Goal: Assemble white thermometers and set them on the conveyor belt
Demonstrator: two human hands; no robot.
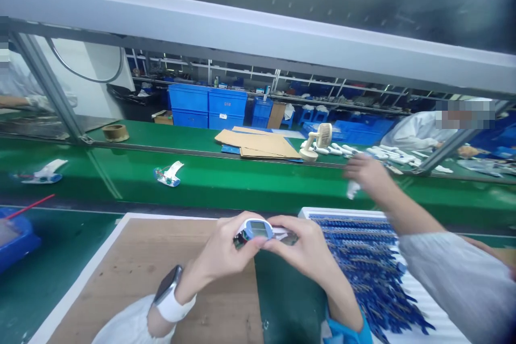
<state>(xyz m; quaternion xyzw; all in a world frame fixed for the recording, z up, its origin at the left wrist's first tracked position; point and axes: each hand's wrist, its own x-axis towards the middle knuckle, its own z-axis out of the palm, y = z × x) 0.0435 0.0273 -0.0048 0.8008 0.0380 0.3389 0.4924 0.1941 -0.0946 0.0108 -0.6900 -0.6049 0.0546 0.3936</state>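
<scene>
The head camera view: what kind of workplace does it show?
Probably an electronics assembly line: a green belt carries small units with exposed circuitry, blue crates are stacked behind, and a tray holds rows of blue parts.

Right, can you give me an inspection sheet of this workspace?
Surface: green bench with a cardboard sheet.
Things: device held up, screen showing; units on the belt; tray of blue parts.
Clutter: tape roll, flats and fan beyond the belt; bin at left.
Hands: left hand and right hand both grip the device.
Cables: thin red strand at the bin, possibly a wire.
Surroundings: another person's arm reaches past the tray; blue crates behind.
</scene>
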